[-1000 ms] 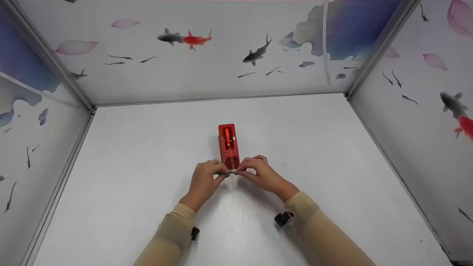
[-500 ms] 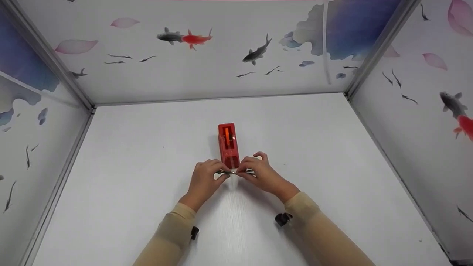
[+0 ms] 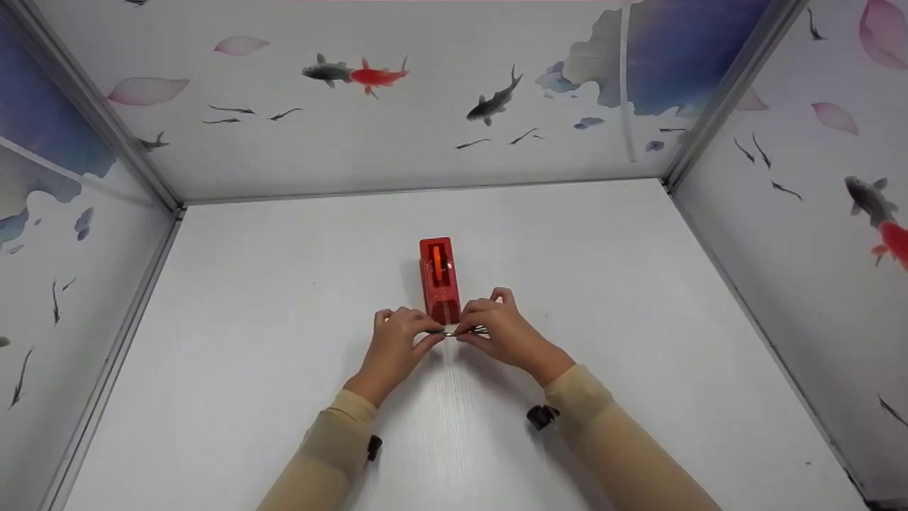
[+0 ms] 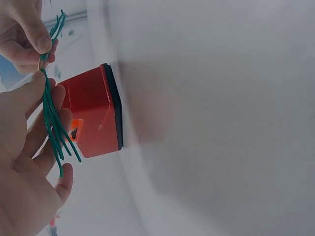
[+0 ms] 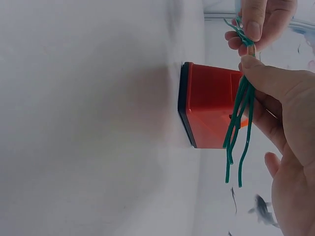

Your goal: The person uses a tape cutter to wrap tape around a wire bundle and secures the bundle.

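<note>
Both hands pinch a bundle of thin green wires between thumb and fingertips. The left hand grips it on one side of the middle, the right hand on the other, their fingertips close together. A tan band shows around the bundle in the small gap between the hands. Loose wire ends fan out past each hand in the wrist views. Just beyond the fingertips stands a red tape dispenser with an orange tape hub. Fingers hide part of the bundle.
The white tabletop is bounded by a back wall panel and side panels printed with fish and petals. A black wrist device sits by the right sleeve, a similar one by the left sleeve.
The left hand has shifted slightly right along the bundle. Wire ends now show past the right hand, and its outer fingers have lifted a little. The tape dispenser has stayed put.
</note>
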### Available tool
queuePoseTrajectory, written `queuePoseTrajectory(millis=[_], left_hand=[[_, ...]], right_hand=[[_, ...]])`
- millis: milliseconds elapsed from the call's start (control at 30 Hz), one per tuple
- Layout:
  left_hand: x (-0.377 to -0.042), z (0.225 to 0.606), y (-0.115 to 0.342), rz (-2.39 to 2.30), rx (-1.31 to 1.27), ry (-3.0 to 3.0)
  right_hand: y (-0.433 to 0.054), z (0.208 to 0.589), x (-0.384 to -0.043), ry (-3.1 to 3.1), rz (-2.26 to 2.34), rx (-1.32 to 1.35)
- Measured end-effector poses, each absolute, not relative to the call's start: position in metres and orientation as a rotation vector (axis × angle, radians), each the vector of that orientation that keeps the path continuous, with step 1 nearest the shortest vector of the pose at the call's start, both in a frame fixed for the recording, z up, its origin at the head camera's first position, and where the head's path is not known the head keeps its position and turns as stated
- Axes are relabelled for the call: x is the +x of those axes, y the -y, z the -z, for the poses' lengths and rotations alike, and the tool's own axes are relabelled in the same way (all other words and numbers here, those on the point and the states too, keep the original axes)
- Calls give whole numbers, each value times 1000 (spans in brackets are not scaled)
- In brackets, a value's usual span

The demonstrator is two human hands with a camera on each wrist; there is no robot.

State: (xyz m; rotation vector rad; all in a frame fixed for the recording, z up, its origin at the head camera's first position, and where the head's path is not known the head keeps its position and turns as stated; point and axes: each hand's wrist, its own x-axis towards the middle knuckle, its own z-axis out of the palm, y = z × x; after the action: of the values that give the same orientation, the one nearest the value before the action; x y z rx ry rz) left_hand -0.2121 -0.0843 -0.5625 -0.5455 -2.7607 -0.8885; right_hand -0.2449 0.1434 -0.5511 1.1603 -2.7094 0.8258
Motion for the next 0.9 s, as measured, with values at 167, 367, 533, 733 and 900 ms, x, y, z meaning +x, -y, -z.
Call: queuePoseTrajectory(millis=[167, 367, 533, 733, 900], left_hand=[[-212, 562, 83, 810, -517, 2760], [-213, 561, 83, 743, -517, 2744], [-211, 560, 82, 659, -531, 2733], [-210, 558, 82, 616, -527, 2729], [-209, 558, 81, 588, -513, 2704]], right_hand=[[-143, 552, -245, 2683, -780, 1139], [-141, 553, -244, 2664, -700, 1101], [-139, 553, -244, 2656, -654, 1070], [-138, 555, -244, 2629, -636, 1045], [-137, 556, -243, 2632, -628, 1008]])
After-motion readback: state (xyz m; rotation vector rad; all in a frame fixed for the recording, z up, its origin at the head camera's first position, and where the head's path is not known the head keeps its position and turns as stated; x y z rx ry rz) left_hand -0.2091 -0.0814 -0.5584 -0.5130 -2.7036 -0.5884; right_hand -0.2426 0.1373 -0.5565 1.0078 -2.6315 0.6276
